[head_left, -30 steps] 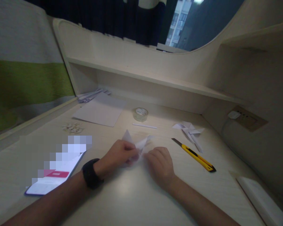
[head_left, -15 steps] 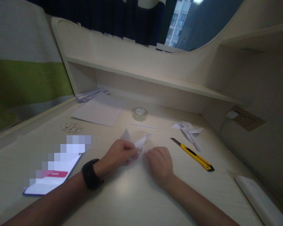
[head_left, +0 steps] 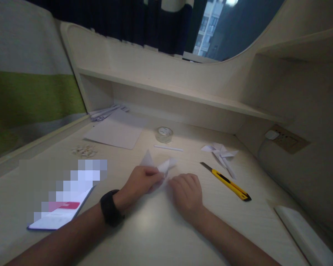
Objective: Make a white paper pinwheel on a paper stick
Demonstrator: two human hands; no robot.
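- While both hands rest on the pale desk [head_left: 155, 229] in the head view, the left hand [head_left: 140, 183] pinches a small folded white paper [head_left: 158, 168] between thumb and curled fingers, its points sticking up past the knuckles.
- A black watch [head_left: 111, 208] sits on the left wrist.
- The right hand [head_left: 186, 192] lies just beside the paper, fingers curled down and closed; whether its fingertips actually hold the paper's edge cannot be told.
- The paper sits at the middle of the desk, between the two hands.
- To the right lies a yellow utility knife [head_left: 227, 181], and beyond it a finished paper pinwheel [head_left: 220, 152].
- Behind the hands lie a thin white stick [head_left: 168, 148] and a roll of clear tape [head_left: 164, 134].
- Far left: a white sheet [head_left: 116, 133], a heap of small scraps [head_left: 84, 150] and a phone [head_left: 58, 210] with a lit screen.
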